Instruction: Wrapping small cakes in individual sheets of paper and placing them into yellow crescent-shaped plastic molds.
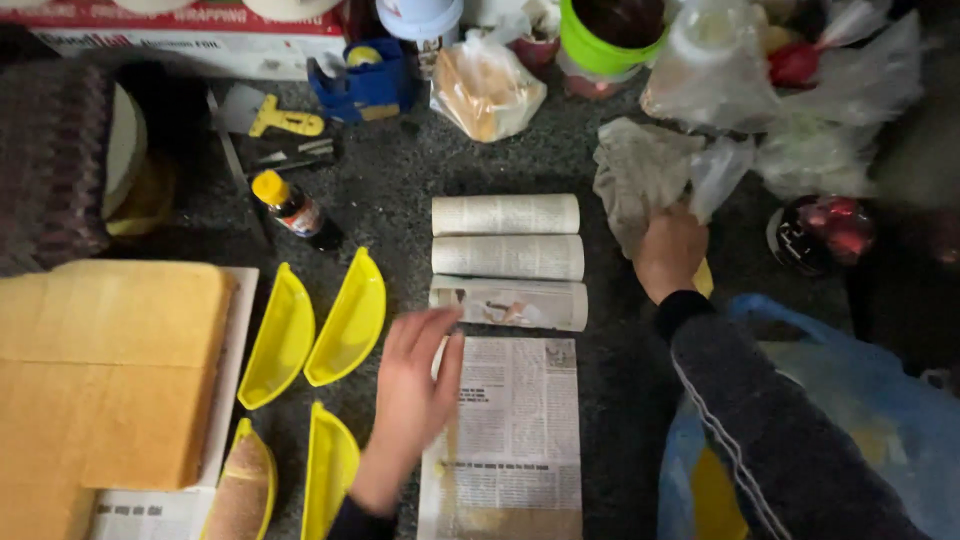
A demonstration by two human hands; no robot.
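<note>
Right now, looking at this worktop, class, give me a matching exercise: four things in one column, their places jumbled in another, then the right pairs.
Things:
1. left hand
2. right hand
3. small bottle
4. sponge cake slab

Places:
A. far left, on a white board
B. over the flat newspaper sheet
C. at the crumpled plastic bags
D. above the yellow boat-shaped trays

Pairs: 1-B, 2-C, 3-D, 4-A

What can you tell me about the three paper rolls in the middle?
The three paper rolls look like rolled-up newspaper, pale grey-white with small print; the nearest one shows a bit of coloured picture. They lie flat on the dark speckled counter, side by side in a neat stack of rows, seeming to touch each other. A flat newspaper sheet lies just below them. The left hand hovers close to the nearest roll; whether it touches is unclear.
</note>
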